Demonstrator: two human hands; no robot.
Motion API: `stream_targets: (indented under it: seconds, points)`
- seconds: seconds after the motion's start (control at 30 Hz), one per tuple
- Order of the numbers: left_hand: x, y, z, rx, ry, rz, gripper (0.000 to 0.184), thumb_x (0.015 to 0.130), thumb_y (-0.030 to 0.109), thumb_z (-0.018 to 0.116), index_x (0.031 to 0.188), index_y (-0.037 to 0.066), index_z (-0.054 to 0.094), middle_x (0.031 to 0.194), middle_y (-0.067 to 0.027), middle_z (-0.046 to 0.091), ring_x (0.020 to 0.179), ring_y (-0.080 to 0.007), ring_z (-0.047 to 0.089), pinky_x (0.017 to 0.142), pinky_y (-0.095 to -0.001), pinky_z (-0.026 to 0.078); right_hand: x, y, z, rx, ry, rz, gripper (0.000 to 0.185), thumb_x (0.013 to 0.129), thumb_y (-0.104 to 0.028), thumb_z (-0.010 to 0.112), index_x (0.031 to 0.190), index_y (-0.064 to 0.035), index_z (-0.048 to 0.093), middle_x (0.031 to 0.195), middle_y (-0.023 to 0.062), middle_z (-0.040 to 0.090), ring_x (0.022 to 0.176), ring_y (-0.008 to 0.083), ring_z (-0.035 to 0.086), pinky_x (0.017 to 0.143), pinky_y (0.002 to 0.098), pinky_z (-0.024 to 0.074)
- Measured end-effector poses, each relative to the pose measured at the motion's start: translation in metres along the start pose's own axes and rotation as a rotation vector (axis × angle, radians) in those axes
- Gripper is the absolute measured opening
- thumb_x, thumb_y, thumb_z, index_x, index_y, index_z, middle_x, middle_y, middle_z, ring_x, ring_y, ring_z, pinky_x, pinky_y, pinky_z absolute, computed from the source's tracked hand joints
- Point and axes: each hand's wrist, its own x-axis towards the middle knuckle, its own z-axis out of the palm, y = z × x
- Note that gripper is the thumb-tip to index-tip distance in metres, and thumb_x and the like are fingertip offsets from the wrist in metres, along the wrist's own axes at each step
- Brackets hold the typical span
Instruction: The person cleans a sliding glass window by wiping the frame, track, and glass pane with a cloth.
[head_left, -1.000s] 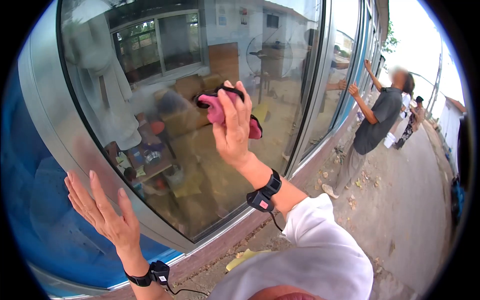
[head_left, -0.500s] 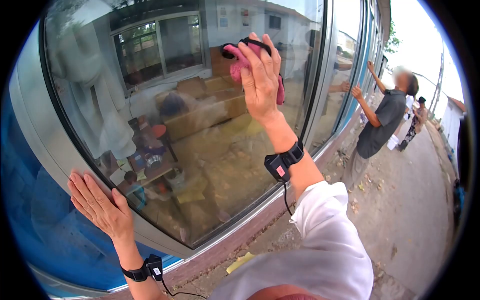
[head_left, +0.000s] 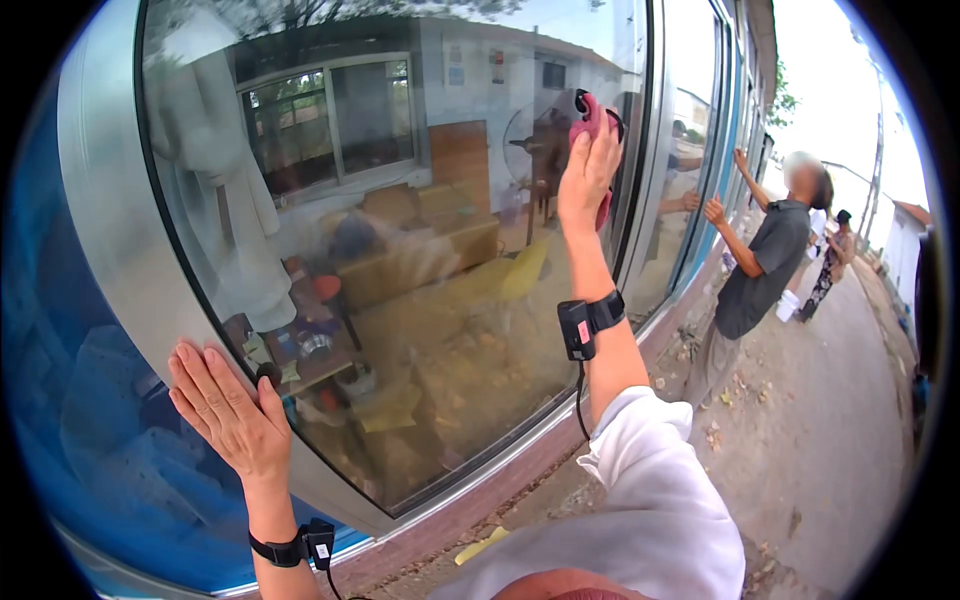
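Note:
My right hand (head_left: pixel 588 185) presses a pink cloth (head_left: pixel 593 115) with black edging against the window pane (head_left: pixel 420 310), near its right side. Part of the cloth is hidden behind the palm and fingers. Lower on the left, my left hand (head_left: pixel 235 420) lies flat with its fingers stretched out on the silver metal frame (head_left: pixel 115 210), and nothing is in it. Hazy smears and reflections show on the glass. Each wrist wears a black strap with a small box and a cable.
Blue panelling (head_left: pixel 60 430) lies left of the frame. To the right, a person in a dark grey shirt (head_left: pixel 765 270) reaches toward another window. Farther along the path are more people and a white bucket (head_left: pixel 788 304). A yellow piece (head_left: pixel 482 545) lies on the ground below the sill.
My right hand has slid to the right and slightly down across the glass with the cloth. My left hand stays flat on the frame. The whole view has shifted a little.

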Motion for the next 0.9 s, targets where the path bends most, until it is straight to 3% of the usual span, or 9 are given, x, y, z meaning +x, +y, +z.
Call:
stream_targets:
  seconds: [0.07, 0.23, 0.4, 0.53, 0.67, 0.7, 0.8, 0.9]
  points:
    - [-0.001, 0.0, -0.001, -0.008, -0.024, -0.008, 0.057, 0.09, 0.023, 0.044, 0.139, 0.0, 0.027, 0.146, -0.0163, 0.024, 0.136, -0.0328, 0.021, 0.11, -0.0438, 0.014, -0.013, -0.064, -0.003, 0.161, -0.033, -0.144, 0.039, 0.091, -0.018, 0.047, 0.128, -0.0058, 0.047, 0.131, 0.0158, 0.044, 0.124, 0.0389, 0.034, 0.102, 0.0463, 0.0249]
    - [0.0, 0.0, -0.002, -0.016, -0.025, -0.008, 0.057, 0.09, 0.023, 0.043, 0.14, 0.001, 0.026, 0.146, -0.0164, 0.024, 0.136, -0.0326, 0.021, 0.11, -0.0439, 0.014, -0.055, -0.199, -0.018, 0.319, -0.305, -0.446, 0.041, 0.081, -0.016, 0.056, 0.123, -0.0144, 0.053, 0.131, 0.006, 0.046, 0.125, 0.0304, 0.037, 0.101, 0.0491, 0.0238]
    - [0.001, -0.003, -0.001, -0.052, 0.007, 0.011, 0.057, 0.089, 0.02, 0.045, 0.139, 0.0, 0.026, 0.146, -0.0173, 0.024, 0.136, -0.0332, 0.02, 0.11, -0.0447, 0.014, -0.096, -0.245, -0.026, 0.558, -0.531, -0.711, 0.034, 0.082, -0.019, 0.056, 0.115, -0.024, 0.059, 0.129, -0.0032, 0.05, 0.125, 0.0199, 0.04, 0.106, 0.0452, 0.0205]
    - [0.001, -0.001, -0.006, -0.007, -0.056, -0.015, 0.059, 0.087, 0.018, 0.047, 0.139, -0.001, 0.027, 0.146, -0.0173, 0.025, 0.136, -0.0337, 0.021, 0.11, -0.0446, 0.014, -0.072, -0.202, -0.023, 0.517, -0.468, -0.728, 0.037, 0.078, -0.018, 0.061, 0.114, -0.0257, 0.061, 0.125, -0.0034, 0.053, 0.122, 0.0196, 0.042, 0.107, 0.0455, 0.019]
    - [-0.002, 0.001, -0.004, 0.008, -0.03, -0.019, 0.058, 0.086, 0.016, 0.046, 0.138, -0.001, 0.028, 0.146, -0.0164, 0.025, 0.136, -0.0329, 0.022, 0.11, -0.0438, 0.015, -0.018, -0.106, -0.018, 0.382, -0.252, -0.48, 0.041, 0.076, -0.011, 0.062, 0.118, -0.012, 0.057, 0.123, 0.0119, 0.051, 0.121, 0.034, 0.04, 0.101, 0.0479, 0.0264]
    - [-0.003, 0.002, -0.004, 0.026, -0.033, -0.021, 0.056, 0.087, 0.016, 0.045, 0.138, -0.002, 0.028, 0.146, -0.016, 0.026, 0.136, -0.0324, 0.022, 0.11, -0.043, 0.015, -0.012, -0.072, -0.012, 0.195, -0.18, -0.431, 0.043, 0.078, -0.01, 0.06, 0.121, -0.0098, 0.055, 0.125, 0.0138, 0.05, 0.122, 0.0342, 0.039, 0.1, 0.0473, 0.0292]
    - [-0.001, 0.003, -0.002, 0.068, -0.004, 0.004, 0.054, 0.089, 0.017, 0.042, 0.138, -0.001, 0.028, 0.146, -0.016, 0.026, 0.136, -0.0319, 0.022, 0.11, -0.0425, 0.015, 0.017, 0.027, -0.011, 0.191, -0.135, -0.193, 0.036, 0.091, -0.014, 0.05, 0.127, -0.0101, 0.049, 0.13, 0.0134, 0.046, 0.124, 0.0343, 0.036, 0.103, 0.0426, 0.0269]
    - [-0.001, 0.004, 0.0, 0.112, 0.009, 0.004, 0.052, 0.092, 0.019, 0.037, 0.139, -0.001, 0.026, 0.146, -0.0156, 0.026, 0.136, -0.0315, 0.022, 0.111, -0.042, 0.014, 0.044, 0.133, -0.012, 0.028, -0.106, -0.078, 0.04, 0.095, -0.024, 0.043, 0.133, -0.0117, 0.041, 0.132, 0.0134, 0.044, 0.127, 0.0342, 0.034, 0.105, 0.0433, 0.0238]
